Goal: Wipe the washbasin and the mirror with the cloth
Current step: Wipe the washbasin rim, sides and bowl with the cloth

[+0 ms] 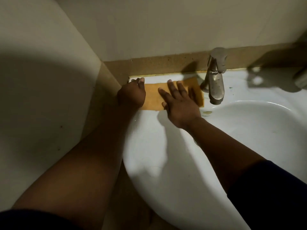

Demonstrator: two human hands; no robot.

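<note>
An orange cloth [153, 98] lies flat on the back left ledge of the white washbasin [149, 146], just left of the tap. My right hand [178, 103] presses on the cloth with straight, spread fingers. My left hand [132, 93] rests at the cloth's left end near the corner of the wall, its fingers bent over the edge; whether it grips the cloth is not clear. No mirror is in view.
A metal tap [215, 77] stands at the back of the basin, right of the cloth. A brown ledge [166, 63] runs along the wall behind. A wall [41, 80] closes the left side. A blurred object [301, 78] sits at the far right.
</note>
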